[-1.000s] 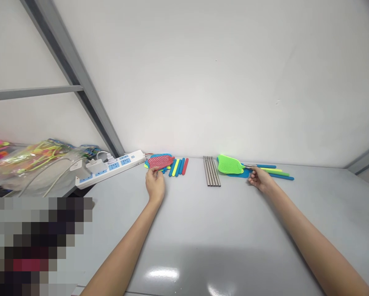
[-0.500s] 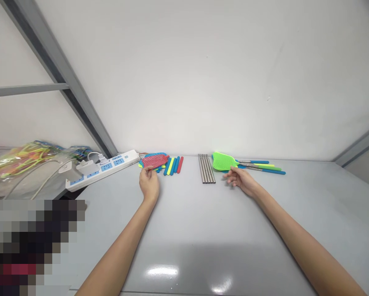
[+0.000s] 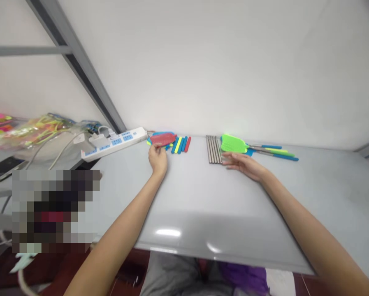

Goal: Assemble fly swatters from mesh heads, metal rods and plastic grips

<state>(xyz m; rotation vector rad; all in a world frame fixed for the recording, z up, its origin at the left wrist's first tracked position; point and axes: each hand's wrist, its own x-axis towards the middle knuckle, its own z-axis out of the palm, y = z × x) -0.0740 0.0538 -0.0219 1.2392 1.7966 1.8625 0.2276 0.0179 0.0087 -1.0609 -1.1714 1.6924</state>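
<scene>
My left hand (image 3: 158, 158) is closed, its fingertips pinched at the near edge of a red perforated fly swatter head (image 3: 163, 139). That head lies on top of blue and yellow ones. Just right of it is a row of blue, yellow and red handle grips (image 3: 180, 145). My right hand (image 3: 242, 163) is open, fingers stretched left towards the lower ends of several metal tubes (image 3: 214, 149) lying side by side. Whether its fingertips touch the tubes I cannot tell. Behind this hand lies a green fly swatter (image 3: 233, 143), stacked with others whose coloured handles point right.
A white power strip (image 3: 114, 144) with plugs and cables lies at the left of the grey table (image 3: 190, 189). Plastic bags (image 3: 39, 129) with colourful items sit farther left. A wall and a metal frame post (image 3: 88, 70) stand behind. A blurred-out patch covers the lower left.
The view has tilted downward, so the table's front edge and floor now show. My right hand has moved closer to the tubes with its fingers straighter. My left hand stays at the red head.
</scene>
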